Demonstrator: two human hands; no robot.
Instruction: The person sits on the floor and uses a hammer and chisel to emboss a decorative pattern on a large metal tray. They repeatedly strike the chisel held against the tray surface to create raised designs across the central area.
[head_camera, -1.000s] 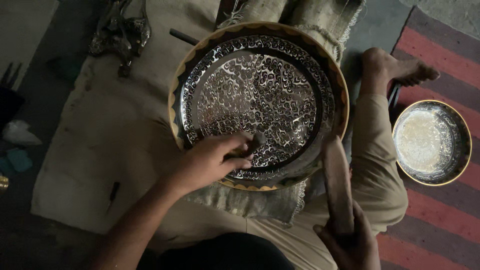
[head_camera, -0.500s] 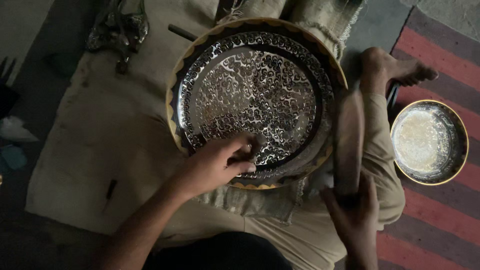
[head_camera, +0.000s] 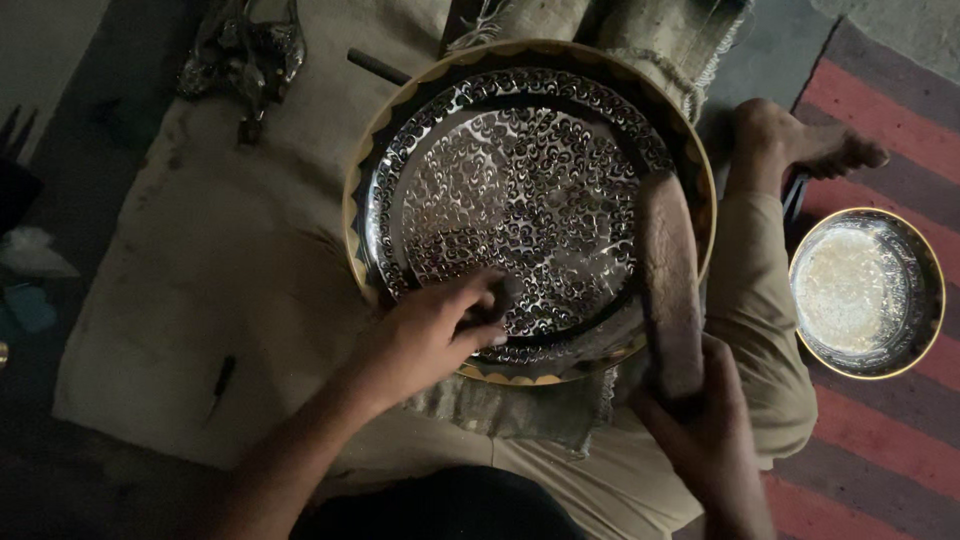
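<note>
Over the big patterned tray (head_camera: 530, 210), the wooden mallet (head_camera: 670, 285) has swung inward across its right rim, right hand (head_camera: 705, 440) clenched around the handle; left hand (head_camera: 430, 335) still pinches a small punch (head_camera: 497, 305) on the tray's lower edge.

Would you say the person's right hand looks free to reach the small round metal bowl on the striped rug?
Probably not at once: the right hand is closed around a long brown wooden block lying over the large engraved metal tray. The small round metal bowl sits uncovered beyond the bent knee.
</note>
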